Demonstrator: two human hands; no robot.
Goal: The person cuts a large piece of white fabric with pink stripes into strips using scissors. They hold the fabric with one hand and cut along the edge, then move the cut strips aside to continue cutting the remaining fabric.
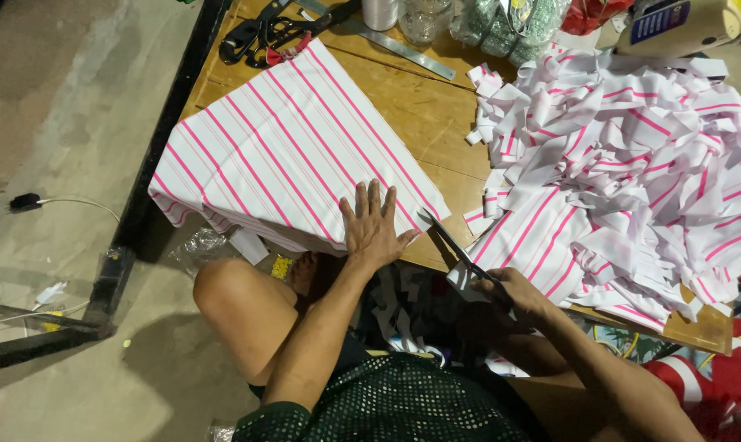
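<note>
My left hand (pixel 373 231) lies spread flat on the striped fabric (pixel 292 151) at the table's (pixel 419 115) near edge. My right hand (pixel 513 296) is closed around the scissors (pixel 460 252), blades parted at the fabric's corner. I judge cutting is in hand; next calls for closing the blades along a stripe.

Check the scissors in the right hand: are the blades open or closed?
Open. The scissors in the right hand show two blades spread apart at the tips, beside the striped fabric edge.

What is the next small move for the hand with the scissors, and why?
Probably close the scissors on the near corner of the striped cloth. The blades look open with their tips at that corner, the right hand grips the handles, and the left hand presses the cloth flat beside them.
</note>
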